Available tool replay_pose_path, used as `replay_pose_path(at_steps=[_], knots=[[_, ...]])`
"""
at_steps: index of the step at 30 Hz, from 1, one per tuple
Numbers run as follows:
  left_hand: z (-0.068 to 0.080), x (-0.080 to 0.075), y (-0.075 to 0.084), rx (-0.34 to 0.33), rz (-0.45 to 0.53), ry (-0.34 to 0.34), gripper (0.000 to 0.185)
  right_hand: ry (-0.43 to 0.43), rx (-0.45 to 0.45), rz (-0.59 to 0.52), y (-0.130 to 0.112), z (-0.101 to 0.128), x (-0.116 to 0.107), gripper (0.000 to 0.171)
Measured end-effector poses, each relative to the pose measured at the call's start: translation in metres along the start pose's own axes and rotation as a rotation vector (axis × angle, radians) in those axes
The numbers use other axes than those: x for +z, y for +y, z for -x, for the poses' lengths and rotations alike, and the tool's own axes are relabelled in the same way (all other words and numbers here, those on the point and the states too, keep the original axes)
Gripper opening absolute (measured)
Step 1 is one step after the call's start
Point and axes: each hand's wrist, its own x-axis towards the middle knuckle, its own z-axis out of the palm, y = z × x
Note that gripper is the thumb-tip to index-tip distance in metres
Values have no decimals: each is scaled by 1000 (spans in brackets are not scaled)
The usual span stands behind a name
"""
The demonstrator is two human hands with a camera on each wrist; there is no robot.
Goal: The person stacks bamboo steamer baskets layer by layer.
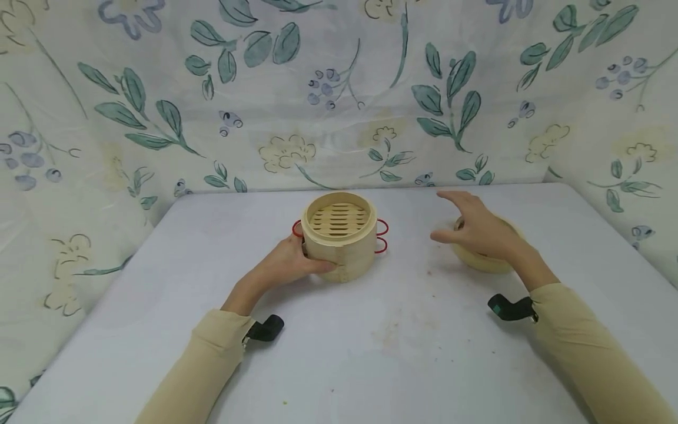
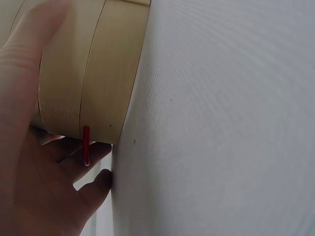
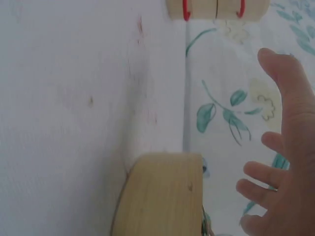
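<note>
A bamboo steamer (image 1: pixel 341 253) of stacked baskets stands on the white table, its slatted bottom showing inside the top basket and red loop handles on its sides. My left hand (image 1: pixel 288 259) holds it from the left, thumb across the front and fingers round the back. In the left wrist view the thumb (image 2: pixel 37 27) lies along the bamboo wall, near a red handle (image 2: pixel 86 146). My right hand (image 1: pixel 479 229) is over a low round bamboo piece (image 1: pixel 484 263), thumb and fingers spread apart. The hand hides much of that piece. Nothing is between the right fingers.
Floral fabric (image 1: pixel 339 147) rises behind the table and at both sides. The white tabletop (image 1: pixel 371 353) has faint brownish stains and small specks. A black wrist mount (image 1: pixel 267 328) sits at the left cuff and another (image 1: pixel 509 307) at the right cuff.
</note>
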Motion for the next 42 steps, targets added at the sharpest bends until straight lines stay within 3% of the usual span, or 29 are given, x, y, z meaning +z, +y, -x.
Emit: replay_pose_path(at_steps=[7, 13, 24, 42], knots=[[0, 3, 2, -4, 5, -6, 100, -64, 7, 75, 19, 9, -19, 92], [0, 2, 2, -26, -3, -11, 100, -147, 5, 181, 41, 20, -23, 95], [0, 2, 3, -53, 6, -20, 99, -189, 40, 128, 59, 36, -20, 90], [0, 0, -1, -21, -6, -8, 98, -308, 126, 31, 70, 39, -26, 106]])
